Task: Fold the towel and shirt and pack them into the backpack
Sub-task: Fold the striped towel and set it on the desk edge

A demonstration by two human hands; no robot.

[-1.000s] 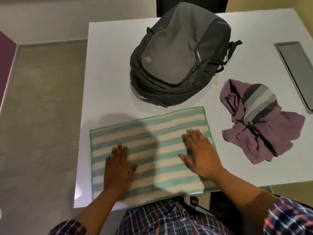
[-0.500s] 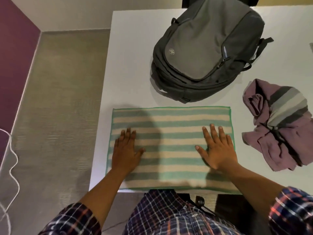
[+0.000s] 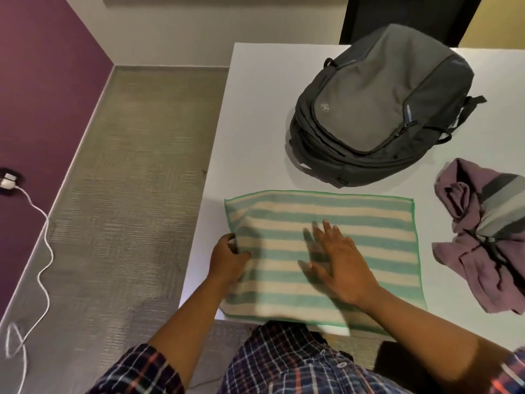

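Note:
A green and cream striped towel (image 3: 369, 237) lies flat on the white table (image 3: 255, 123), near the front edge. My left hand (image 3: 227, 258) grips the towel's left edge, fingers curled round it. My right hand (image 3: 339, 261) lies flat on the towel's middle with fingers straight. A grey backpack (image 3: 377, 106) lies on its back beyond the towel, zipped. A crumpled purple shirt (image 3: 488, 237) with grey stripes sits to the towel's right, partly cut off by the frame.
The table's left edge drops to grey carpet (image 3: 127, 194). A white cable (image 3: 42, 251) runs from a plug on the purple wall at left. A dark chair or panel (image 3: 403, 15) stands behind the backpack.
My left hand slid from flat on the towel to its left edge and curled round it. My right hand moved left from the right side to the towel's middle. The view shifted left.

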